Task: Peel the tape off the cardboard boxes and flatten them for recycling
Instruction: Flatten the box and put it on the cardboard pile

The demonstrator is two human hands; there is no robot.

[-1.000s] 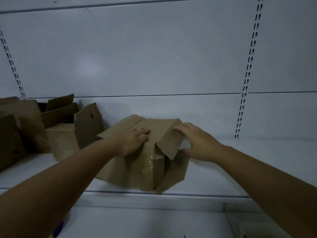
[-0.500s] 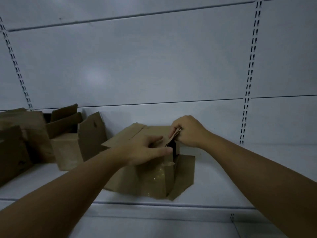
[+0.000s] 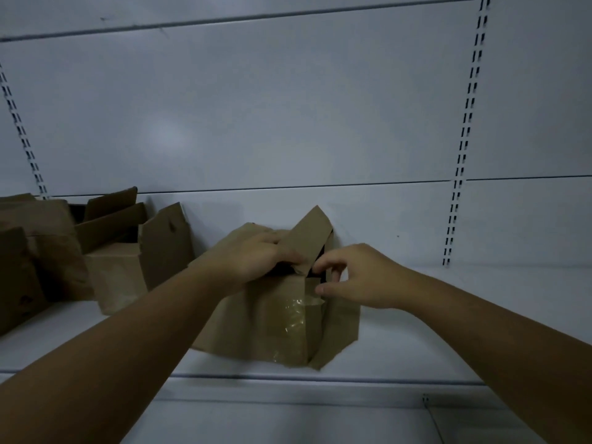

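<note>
A small brown cardboard box (image 3: 275,328) stands on the white shelf (image 3: 448,331), its side flaps splayed out. Crinkled clear tape (image 3: 296,315) runs down its near face. One top flap (image 3: 312,235) stands tilted upward. My left hand (image 3: 256,261) grips the box's top edge at the base of that flap, fingers curled over the rim. My right hand (image 3: 349,280) hovers at the box's upper right corner with fingers bent near the tape's top end; whether they pinch it is unclear.
Several other opened brown boxes (image 3: 115,251) are piled at the shelf's left end. A white back panel with slotted uprights (image 3: 461,155) rises behind. The shelf's front lip (image 3: 320,379) runs just below the box.
The top flap has swung up from lying over the box to standing tilted. My right hand let go of it and dropped toward the box's upper right corner. My left hand shifted onto the rim.
</note>
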